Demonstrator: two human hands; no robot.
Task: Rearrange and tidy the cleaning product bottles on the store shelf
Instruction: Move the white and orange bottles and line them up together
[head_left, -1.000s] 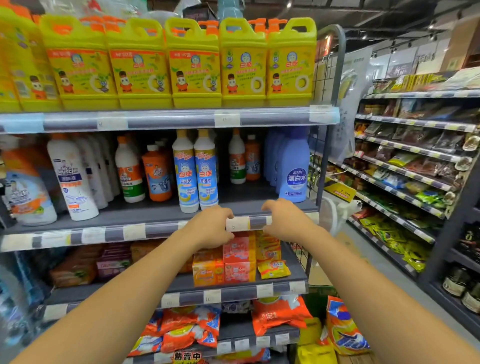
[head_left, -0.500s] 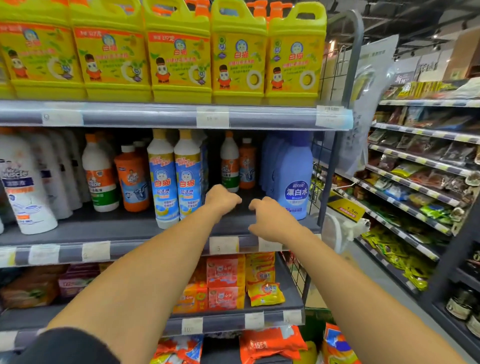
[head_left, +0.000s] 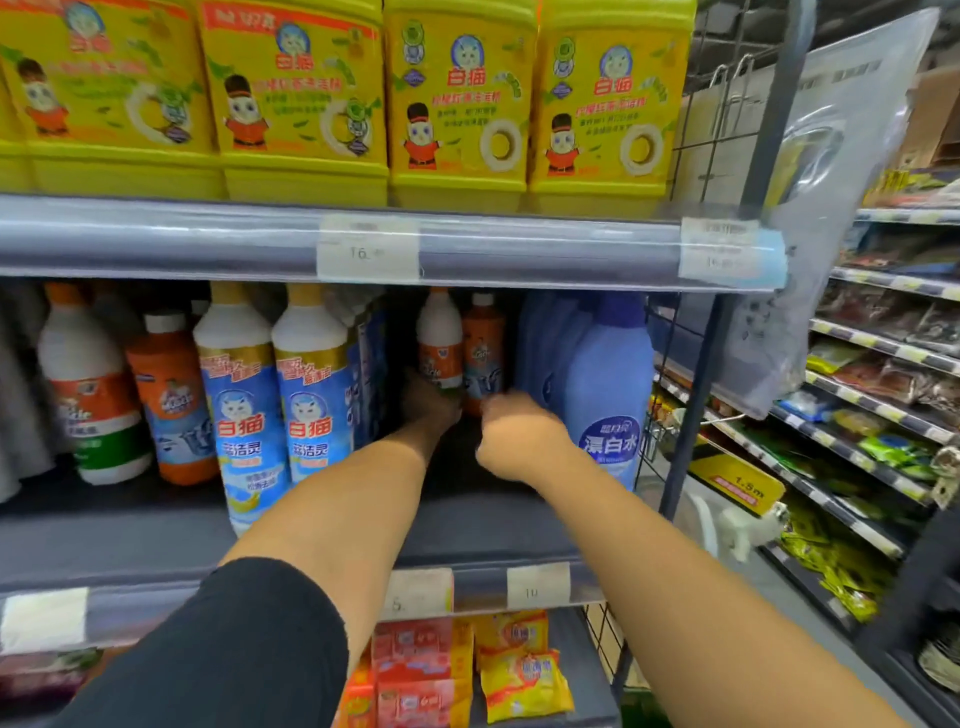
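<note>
I'm deep in the middle grey metal shelf (head_left: 104, 540) now, both arms stretched to the back of it. My left hand (head_left: 431, 402) is in shadow at the foot of the small white bottle with the orange label (head_left: 439, 338); I can't tell if the fingers are round it. My right hand (head_left: 514, 431) is curled, knuckles towards me, just beside the small orange bottle with the white cap (head_left: 483, 343). Whether it grips anything, I can't say.

By my reckoning this is early work. Those two bottles stand upright but far back, with a bare gap in front of them. The tall white-and-blue bottles (head_left: 244, 415) and the blue bleach bottle (head_left: 608, 395) on either side already face forward near the edge. What's left, I judge, is bringing the back pair forward into line.
</note>
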